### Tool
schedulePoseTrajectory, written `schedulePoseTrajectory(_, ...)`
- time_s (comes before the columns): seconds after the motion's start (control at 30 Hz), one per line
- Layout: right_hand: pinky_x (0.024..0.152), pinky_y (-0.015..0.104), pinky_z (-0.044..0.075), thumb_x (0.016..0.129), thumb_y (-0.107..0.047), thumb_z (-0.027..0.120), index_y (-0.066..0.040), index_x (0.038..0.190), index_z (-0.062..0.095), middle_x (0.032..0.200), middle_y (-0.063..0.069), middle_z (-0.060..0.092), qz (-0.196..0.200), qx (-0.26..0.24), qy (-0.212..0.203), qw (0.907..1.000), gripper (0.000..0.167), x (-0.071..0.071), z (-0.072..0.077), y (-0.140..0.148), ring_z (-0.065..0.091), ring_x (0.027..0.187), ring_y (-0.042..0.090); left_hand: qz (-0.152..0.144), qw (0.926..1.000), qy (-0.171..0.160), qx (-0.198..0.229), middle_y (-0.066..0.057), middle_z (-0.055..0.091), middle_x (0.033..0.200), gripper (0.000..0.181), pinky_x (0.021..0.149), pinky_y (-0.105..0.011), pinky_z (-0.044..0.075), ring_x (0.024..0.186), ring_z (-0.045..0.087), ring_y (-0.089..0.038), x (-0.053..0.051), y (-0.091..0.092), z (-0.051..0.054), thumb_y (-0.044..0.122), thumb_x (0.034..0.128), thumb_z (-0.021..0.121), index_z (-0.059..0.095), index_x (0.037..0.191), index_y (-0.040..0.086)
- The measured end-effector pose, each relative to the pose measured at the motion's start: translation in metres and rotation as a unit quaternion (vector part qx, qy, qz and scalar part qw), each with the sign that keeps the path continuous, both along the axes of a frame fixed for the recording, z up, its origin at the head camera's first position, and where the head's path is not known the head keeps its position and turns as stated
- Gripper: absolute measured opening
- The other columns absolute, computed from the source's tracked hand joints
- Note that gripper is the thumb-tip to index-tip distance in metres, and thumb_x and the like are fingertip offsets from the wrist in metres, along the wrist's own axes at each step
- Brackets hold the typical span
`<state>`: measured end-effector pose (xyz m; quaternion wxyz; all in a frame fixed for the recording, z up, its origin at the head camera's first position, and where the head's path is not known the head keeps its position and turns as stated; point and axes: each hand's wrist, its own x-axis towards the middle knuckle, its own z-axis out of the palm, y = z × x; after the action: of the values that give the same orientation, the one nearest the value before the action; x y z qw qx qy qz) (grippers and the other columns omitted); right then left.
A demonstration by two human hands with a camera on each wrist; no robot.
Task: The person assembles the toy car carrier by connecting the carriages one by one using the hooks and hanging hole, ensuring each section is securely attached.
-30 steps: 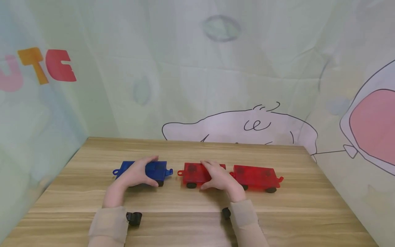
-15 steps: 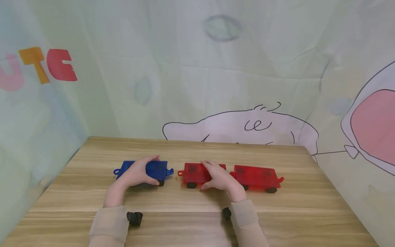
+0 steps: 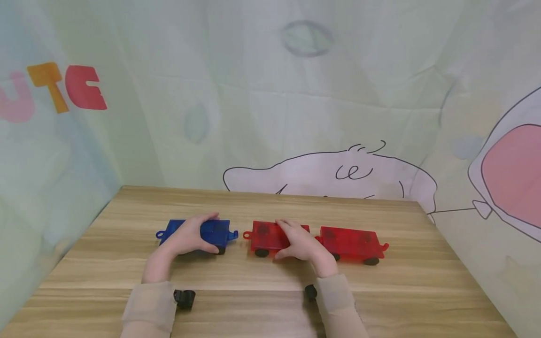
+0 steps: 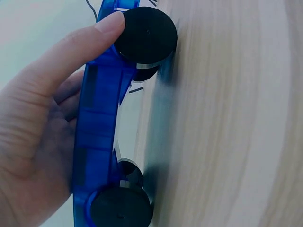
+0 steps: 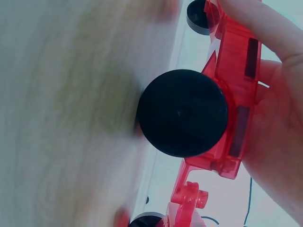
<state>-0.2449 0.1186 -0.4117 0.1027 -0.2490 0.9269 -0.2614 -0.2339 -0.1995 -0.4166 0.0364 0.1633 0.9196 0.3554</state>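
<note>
A blue see-through toy train car (image 3: 216,232) with black wheels stands at the left of the wooden table. My left hand (image 3: 186,237) holds it from above, thumb on the near side by a wheel (image 4: 146,38). To its right is a red toy train car (image 3: 265,237), gripped by my right hand (image 3: 297,241) across its top and near side. Between the blue car's hook (image 3: 233,235) and the red car's loop (image 3: 247,235) there is a small gap. A second red car (image 3: 351,241) stands behind the held one, apparently joined; my hand hides the coupling in the head view.
The wooden table (image 3: 253,310) ends at a printed cloth backdrop (image 3: 253,117) at the back and sides. Each wrist wears a band with a small black camera (image 3: 184,299). The second red car's free hook (image 3: 385,247) points right.
Both hands keep their holds in nearly the same place. The held red car has shifted very slightly up and left in the head view; the head view itself has drifted a little.
</note>
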Motion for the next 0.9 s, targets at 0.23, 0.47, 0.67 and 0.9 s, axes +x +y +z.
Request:
schedulePoseTrajectory(0.23, 0.114, 0.052, 0.036, 0.077, -0.024, 0.083, -0.003, 0.15, 0.035, 0.153, 0.017, 0.036, -0.002, -0.008, 0.002, 1.0, 0.09, 0.0007, 0.0008, 0.0007, 0.033, 0.142, 0.036, -0.003, 1.0, 0.001, 0.004, -0.025, 0.048, 0.144, 0.097, 0.109, -0.064, 0.033, 0.135, 0.04, -0.047, -0.0005, 0.0017, -0.0012, 0.028, 0.069, 0.089, 0.038, 0.145, -0.004)
schedulePoseTrajectory(0.47, 0.114, 0.052, 0.035, 0.077, -0.026, 0.083, -0.004, 0.151, 0.035, 0.154, 0.017, 0.035, -0.003, -0.013, 0.002, 0.9999, 0.091, 0.0005, 0.0014, 0.0013, 0.032, 0.143, 0.036, -0.003, 1.0, -0.001, -0.001, -0.025, 0.047, 0.145, 0.097, 0.108, -0.066, 0.033, 0.135, 0.039, -0.048, -0.0008, 0.0027, -0.0008, 0.029, 0.0693, 0.089, 0.038, 0.146, -0.003)
schedulePoseTrajectory(0.67, 0.114, 0.052, 0.035, 0.077, -0.027, 0.084, -0.004, 0.151, 0.035, 0.154, 0.017, 0.035, -0.001, -0.011, 0.005, 0.9999, 0.091, 0.0002, 0.0012, 0.0016, 0.033, 0.142, 0.036, -0.004, 1.0, -0.002, -0.001, -0.024, 0.048, 0.144, 0.097, 0.109, -0.065, 0.032, 0.135, 0.039, -0.047, -0.0001, 0.0048, 0.0005, 0.028, 0.0687, 0.089, 0.039, 0.145, -0.004)
schedulePoseTrajectory(0.9, 0.114, 0.051, 0.035, 0.078, -0.025, 0.083, -0.002, 0.151, 0.034, 0.154, 0.017, 0.035, 0.005, -0.018, 0.003, 0.9998, 0.09, 0.0008, 0.0012, 0.0023, 0.032, 0.143, 0.036, -0.004, 1.0, 0.0, -0.006, -0.023, 0.048, 0.144, 0.098, 0.109, -0.065, 0.033, 0.135, 0.039, -0.047, 0.0005, 0.0082, 0.0014, 0.031, 0.0683, 0.089, 0.039, 0.145, -0.003)
